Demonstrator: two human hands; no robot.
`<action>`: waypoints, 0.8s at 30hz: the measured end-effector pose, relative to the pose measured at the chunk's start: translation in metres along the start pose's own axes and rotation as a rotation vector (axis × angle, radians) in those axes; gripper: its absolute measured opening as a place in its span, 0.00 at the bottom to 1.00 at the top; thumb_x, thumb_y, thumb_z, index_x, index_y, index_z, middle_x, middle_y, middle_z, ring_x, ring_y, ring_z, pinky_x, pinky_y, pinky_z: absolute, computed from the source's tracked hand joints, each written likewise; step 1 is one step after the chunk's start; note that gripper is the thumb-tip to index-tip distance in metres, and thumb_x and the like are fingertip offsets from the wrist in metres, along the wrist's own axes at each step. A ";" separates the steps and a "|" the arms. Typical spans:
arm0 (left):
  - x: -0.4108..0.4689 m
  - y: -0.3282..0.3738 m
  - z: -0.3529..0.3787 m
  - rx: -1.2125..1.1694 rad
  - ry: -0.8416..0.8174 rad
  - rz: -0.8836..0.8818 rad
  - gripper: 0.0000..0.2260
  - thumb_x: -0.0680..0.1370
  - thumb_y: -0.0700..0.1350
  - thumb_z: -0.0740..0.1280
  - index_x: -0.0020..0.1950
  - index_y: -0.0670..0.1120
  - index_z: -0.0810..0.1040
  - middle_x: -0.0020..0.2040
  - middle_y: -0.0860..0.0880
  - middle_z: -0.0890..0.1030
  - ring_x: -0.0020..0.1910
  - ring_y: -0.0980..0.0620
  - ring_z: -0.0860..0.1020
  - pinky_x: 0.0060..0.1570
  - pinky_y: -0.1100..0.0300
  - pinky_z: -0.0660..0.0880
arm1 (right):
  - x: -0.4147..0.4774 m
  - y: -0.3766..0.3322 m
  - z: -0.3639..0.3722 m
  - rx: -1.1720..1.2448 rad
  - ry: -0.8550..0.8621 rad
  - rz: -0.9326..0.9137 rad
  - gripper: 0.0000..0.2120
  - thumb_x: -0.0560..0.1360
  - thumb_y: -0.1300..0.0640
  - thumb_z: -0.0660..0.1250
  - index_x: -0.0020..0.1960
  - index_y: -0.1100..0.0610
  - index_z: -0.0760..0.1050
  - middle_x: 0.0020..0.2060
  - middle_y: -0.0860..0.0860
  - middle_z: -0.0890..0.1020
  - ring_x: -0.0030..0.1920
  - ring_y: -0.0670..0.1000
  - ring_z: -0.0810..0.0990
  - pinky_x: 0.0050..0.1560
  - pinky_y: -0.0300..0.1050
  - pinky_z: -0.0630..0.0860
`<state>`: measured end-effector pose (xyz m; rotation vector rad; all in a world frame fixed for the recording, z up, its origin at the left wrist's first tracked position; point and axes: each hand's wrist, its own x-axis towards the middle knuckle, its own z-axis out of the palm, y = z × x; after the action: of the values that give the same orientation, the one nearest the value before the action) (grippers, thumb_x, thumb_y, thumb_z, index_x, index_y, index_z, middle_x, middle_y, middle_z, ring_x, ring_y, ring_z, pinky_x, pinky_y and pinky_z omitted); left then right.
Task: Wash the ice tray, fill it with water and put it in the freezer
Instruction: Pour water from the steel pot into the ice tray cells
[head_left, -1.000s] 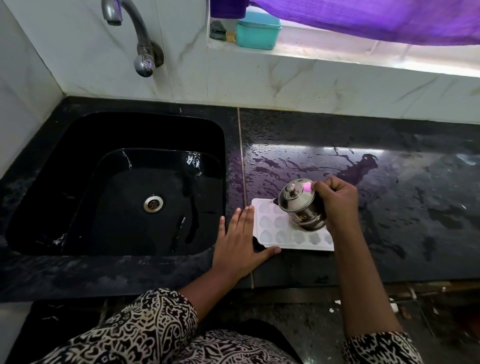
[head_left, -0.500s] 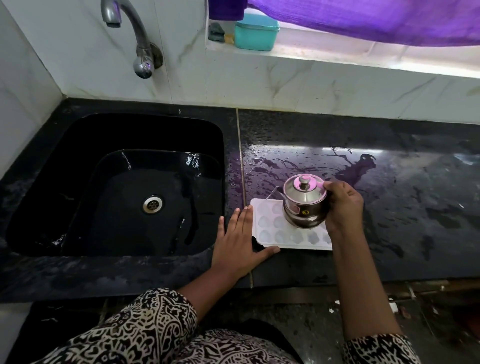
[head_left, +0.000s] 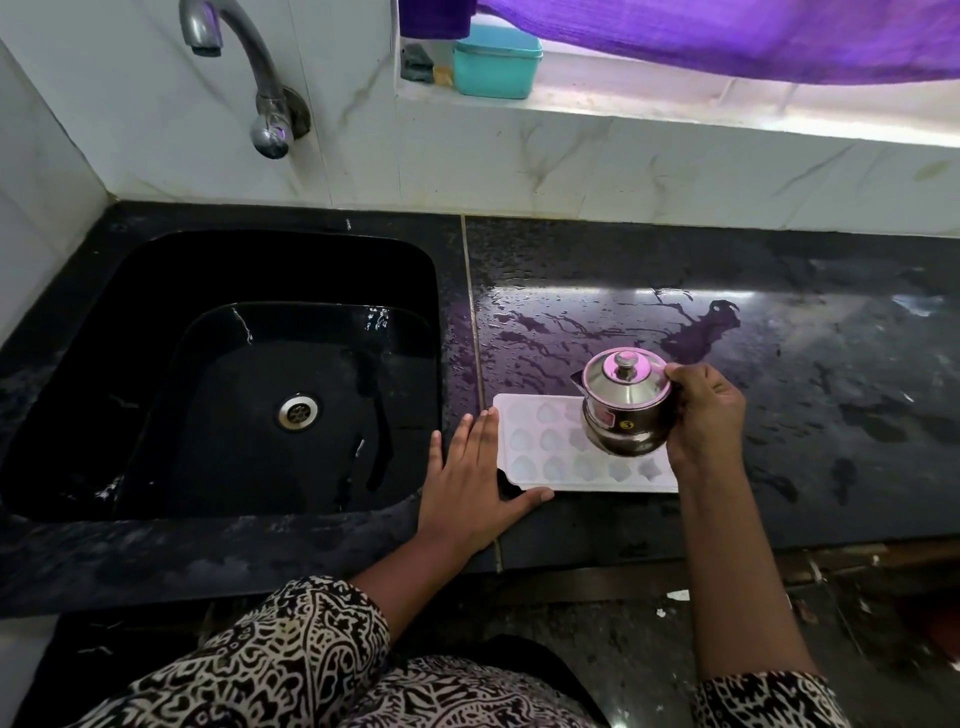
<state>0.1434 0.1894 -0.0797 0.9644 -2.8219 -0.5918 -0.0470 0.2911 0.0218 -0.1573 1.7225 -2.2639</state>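
Since a second ago the steel pot (head_left: 626, 410) has swung back from its tilt to upright, lid on top, and sits slightly further right over the tray. One white ice tray (head_left: 524, 457) lies flat on the wet black desk (head_left: 831, 467), right of centre in the frame and just right of the sink (head_left: 260, 270). Its long axis runs left to right, parallel to the desk's front edge, with its cavities facing up. Three rows of cavities show; the pot hides part of them, so the columns cannot be counted.

The hands are apart, one at each end of the tray. The left hand (head_left: 467, 483) lies palm down on the desk with four straight fingers pointing towards the top of the frame, their tips beside the tray's left short edge, and the thumb spread right under the tray's near corner. The right hand (head_left: 704, 415) curls round the right side of the single pot and holds it over the tray's right half, small spout to the left. Whether the pot's base touches the tray cannot be told.

One tap (head_left: 244, 67) hangs at upper left. One teal box (head_left: 496, 65) stands on the ledge at top centre, under a purple cloth (head_left: 727, 36).
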 end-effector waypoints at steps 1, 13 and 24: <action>0.000 0.000 0.000 0.001 -0.001 0.000 0.51 0.67 0.79 0.43 0.80 0.48 0.44 0.80 0.51 0.51 0.79 0.52 0.46 0.75 0.45 0.39 | 0.000 0.001 -0.001 -0.015 -0.002 -0.003 0.19 0.71 0.70 0.64 0.25 0.54 0.69 0.20 0.45 0.72 0.25 0.44 0.69 0.28 0.32 0.69; 0.000 -0.001 0.000 0.016 0.005 0.001 0.52 0.65 0.79 0.41 0.80 0.48 0.44 0.80 0.52 0.51 0.79 0.52 0.46 0.75 0.46 0.39 | 0.000 -0.001 -0.003 -0.222 -0.020 -0.063 0.17 0.70 0.69 0.65 0.28 0.57 0.64 0.18 0.44 0.67 0.23 0.43 0.63 0.25 0.34 0.64; 0.000 0.000 0.001 0.012 0.014 0.004 0.51 0.66 0.79 0.43 0.80 0.47 0.44 0.80 0.51 0.52 0.79 0.52 0.46 0.75 0.46 0.39 | 0.001 -0.002 -0.003 -0.241 -0.027 -0.055 0.17 0.70 0.68 0.66 0.27 0.56 0.65 0.19 0.44 0.67 0.24 0.44 0.64 0.27 0.35 0.65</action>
<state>0.1433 0.1893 -0.0808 0.9612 -2.8178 -0.5664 -0.0489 0.2945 0.0224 -0.2873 1.9946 -2.0735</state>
